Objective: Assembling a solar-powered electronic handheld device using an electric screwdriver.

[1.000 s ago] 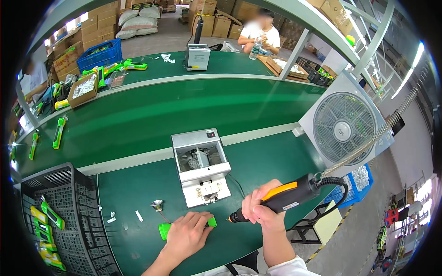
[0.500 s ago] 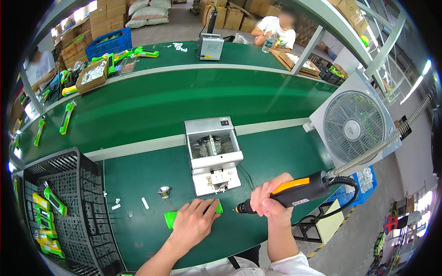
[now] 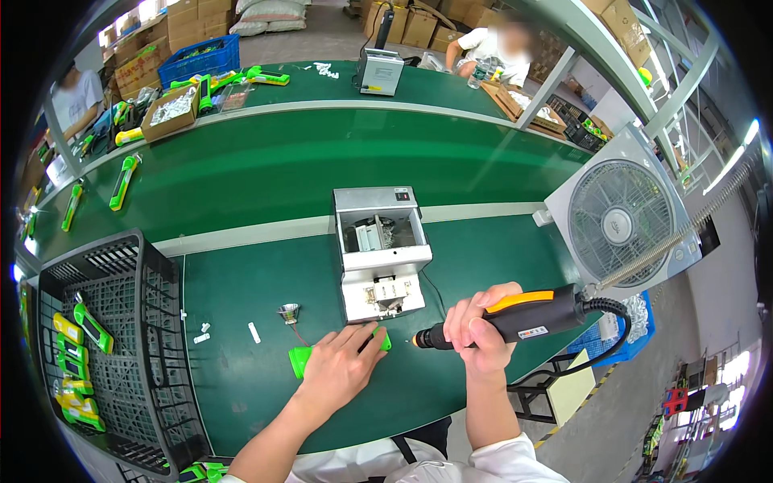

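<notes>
- Black crate (image 3: 161, 378): 9 o'clock of green casing (image 3: 299, 362).
- Metal machine (image 3: 386, 262): 1 o'clock of it.
- Powered screwdriver (image 3: 523, 315): 3 o'clock, tip near casing, not touching.
- Right hand (image 3: 483, 338): clenched round screwdriver.
- Left hand (image 3: 342, 370): fingers curled over casing, gripping it on bench (image 3: 266, 402).
- Silver cup (image 3: 289, 311): 10 o'clock of casing.

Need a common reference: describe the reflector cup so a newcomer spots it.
On the green workbench, find the grey screw feeder. Left of it, beyond the green casing under the left hand, is the reflector cup. Unlike the white strip nearby, it's shiny, flared and trails a reddish wire.
</notes>
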